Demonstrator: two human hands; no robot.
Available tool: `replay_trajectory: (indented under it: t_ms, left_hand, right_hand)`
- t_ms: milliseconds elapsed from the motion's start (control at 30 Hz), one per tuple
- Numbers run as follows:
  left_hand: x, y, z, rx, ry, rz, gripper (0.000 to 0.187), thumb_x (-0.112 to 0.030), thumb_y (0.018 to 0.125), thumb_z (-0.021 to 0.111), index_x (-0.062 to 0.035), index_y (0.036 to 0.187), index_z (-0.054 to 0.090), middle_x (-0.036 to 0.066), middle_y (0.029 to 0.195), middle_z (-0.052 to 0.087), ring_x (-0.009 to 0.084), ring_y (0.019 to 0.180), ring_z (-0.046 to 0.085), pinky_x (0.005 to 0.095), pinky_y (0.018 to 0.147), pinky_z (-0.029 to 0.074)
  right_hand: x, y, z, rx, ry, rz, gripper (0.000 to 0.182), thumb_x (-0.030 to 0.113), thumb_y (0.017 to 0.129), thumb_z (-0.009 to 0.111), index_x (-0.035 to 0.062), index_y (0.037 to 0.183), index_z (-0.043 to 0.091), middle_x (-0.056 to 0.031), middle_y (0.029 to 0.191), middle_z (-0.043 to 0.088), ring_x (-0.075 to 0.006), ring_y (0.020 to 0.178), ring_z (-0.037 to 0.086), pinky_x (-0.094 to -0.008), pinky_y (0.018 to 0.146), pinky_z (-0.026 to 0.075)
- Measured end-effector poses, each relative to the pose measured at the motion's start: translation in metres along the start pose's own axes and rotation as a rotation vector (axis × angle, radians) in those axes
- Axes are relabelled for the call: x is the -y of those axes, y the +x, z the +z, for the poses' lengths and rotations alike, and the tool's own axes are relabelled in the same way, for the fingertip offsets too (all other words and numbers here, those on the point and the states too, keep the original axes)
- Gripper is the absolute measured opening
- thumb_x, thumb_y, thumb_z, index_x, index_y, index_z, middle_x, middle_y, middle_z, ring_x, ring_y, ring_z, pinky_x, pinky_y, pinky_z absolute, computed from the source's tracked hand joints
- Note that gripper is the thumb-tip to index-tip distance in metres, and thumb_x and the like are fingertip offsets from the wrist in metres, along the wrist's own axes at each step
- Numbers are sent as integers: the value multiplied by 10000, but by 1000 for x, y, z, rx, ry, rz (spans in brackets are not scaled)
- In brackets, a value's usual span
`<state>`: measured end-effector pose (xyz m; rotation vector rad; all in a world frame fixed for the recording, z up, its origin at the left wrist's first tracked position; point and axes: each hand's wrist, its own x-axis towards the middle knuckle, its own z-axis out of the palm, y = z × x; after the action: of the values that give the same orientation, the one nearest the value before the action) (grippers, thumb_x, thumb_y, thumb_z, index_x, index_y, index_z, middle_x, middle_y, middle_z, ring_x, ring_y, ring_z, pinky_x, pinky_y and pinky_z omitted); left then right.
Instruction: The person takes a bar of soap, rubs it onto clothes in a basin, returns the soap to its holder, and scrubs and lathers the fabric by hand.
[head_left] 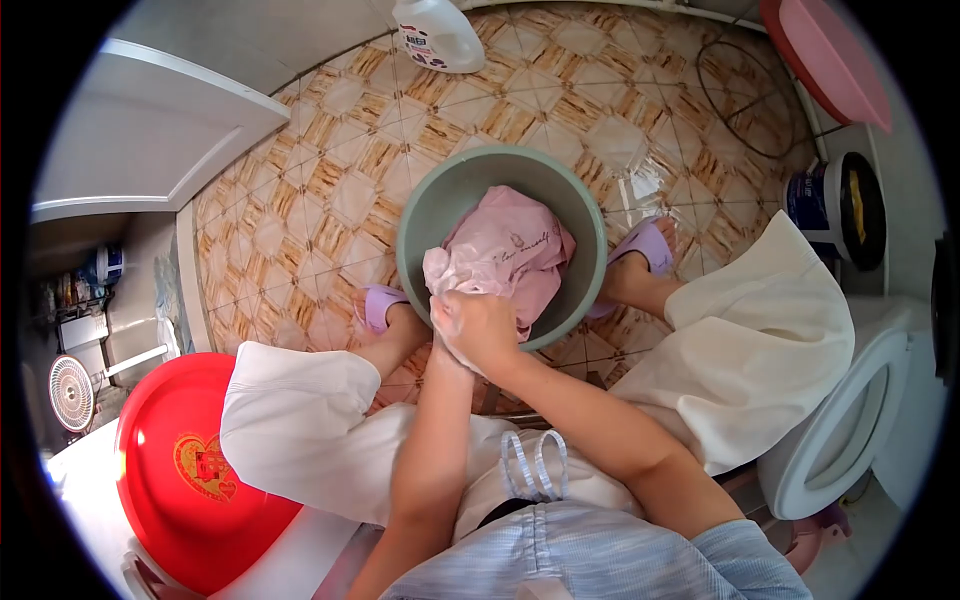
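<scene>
A grey-green basin [425, 190] stands on the floor between my feet. In it lies a wet pink garment [515, 240] with dark script lettering and a small printed motif. My right hand [488, 328] is closed at the basin's near rim, gripping a bunched part of the garment. Close against it, my left hand [449, 345] is also closed on the cloth, its fingers partly hidden by the right hand. Whitish suds cling to the bunched fabric and to my hands.
A white detergent bottle [440, 35] stands on the patterned tile floor [330, 190]. To the left are a red basin [175, 480] and a white door [150, 130]. On the right are a toilet [850, 420], a dark bucket [835, 210] and a pink basin [835, 55].
</scene>
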<state>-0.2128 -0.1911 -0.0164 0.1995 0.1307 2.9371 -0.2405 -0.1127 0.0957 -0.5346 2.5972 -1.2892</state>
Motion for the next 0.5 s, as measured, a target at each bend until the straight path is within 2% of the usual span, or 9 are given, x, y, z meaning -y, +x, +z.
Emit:
replay_trajectory:
  t_ms: [100, 167, 200, 267, 300, 333, 400, 433, 500]
  left_hand:
    - [4, 10, 22, 101, -55, 9, 319, -289, 951, 442, -106, 1197, 530, 78, 1154, 581, 235, 1062, 572, 359, 943, 452]
    - [18, 31, 91, -939, 290, 133, 333, -382, 932, 440, -109, 1087, 551, 89, 1079, 600, 237, 990, 589, 367, 925, 453]
    - [17, 31, 89, -938, 292, 134, 333, -382, 932, 440, -109, 1087, 551, 89, 1079, 600, 237, 990, 589, 367, 925, 453]
    - [16, 26, 73, -907, 290, 97, 335, -381, 935, 436, -107, 1091, 549, 92, 1071, 605, 229, 991, 590, 363, 929, 448]
    - [2, 8, 64, -495, 4, -51, 308, -283, 956, 422, -88, 1166, 535, 82, 1118, 600, 213, 1049, 577, 361, 948, 438]
    - [4, 4, 46, -494, 2, -47, 308, -283, 956, 422, -88, 1166, 535, 82, 1118, 600, 213, 1049, 577, 361, 948, 438]
    - [7, 3, 19, 79, 8, 60, 304, -235, 984, 379, -105, 1214, 530, 73, 1155, 602, 229, 1050, 583, 384, 905, 475]
    - [10, 5, 32, 77, 12, 67, 304, -235, 984, 379, -105, 1214, 530, 73, 1155, 602, 229, 1050, 583, 384, 905, 475]
    - [18, 19, 80, -897, 277, 37, 328, -236, 957, 429, -52, 1211, 524, 64, 1125, 599, 200, 1040, 577, 332, 920, 451]
  right_hand:
    - [-27, 26, 7, -94, -99, 63, 285, 301, 820, 564, 77, 656, 631, -184, 619, 603, -367, 590, 607, -466, 557, 475]
    - [-65, 45, 3, -150, -93, 147, 281, 307, 818, 568, 84, 659, 628, -182, 614, 602, -365, 580, 605, -467, 554, 474]
    - [-75, 49, 2, -202, -91, 231, 276, 314, 815, 572, 90, 662, 624, -180, 608, 601, -363, 570, 603, -468, 551, 474]
    - [-38, 30, -3, -164, -84, 149, 279, 313, 817, 570, 89, 659, 622, -178, 608, 602, -361, 571, 603, -466, 546, 472]
    - [-21, 18, -4, -120, -79, 64, 283, 313, 820, 568, 88, 656, 619, -176, 609, 602, -358, 571, 604, -464, 542, 470]
    - [-13, 12, -3, -117, -81, 61, 283, 313, 820, 568, 88, 656, 619, -176, 609, 602, -358, 571, 604, -464, 542, 470]
    - [-5, 8, -1, -92, -61, -142, 274, 307, 832, 553, 86, 686, 625, -175, 628, 610, -357, 583, 607, -457, 540, 472]
    - [-17, 23, 0, -83, -134, -16, 276, 311, 826, 560, 80, 694, 634, -177, 640, 614, -356, 595, 611, -447, 539, 474]
    - [-67, 47, 1, -110, -111, 122, 271, 313, 820, 566, 80, 701, 637, -180, 639, 613, -355, 593, 610, -448, 537, 472]
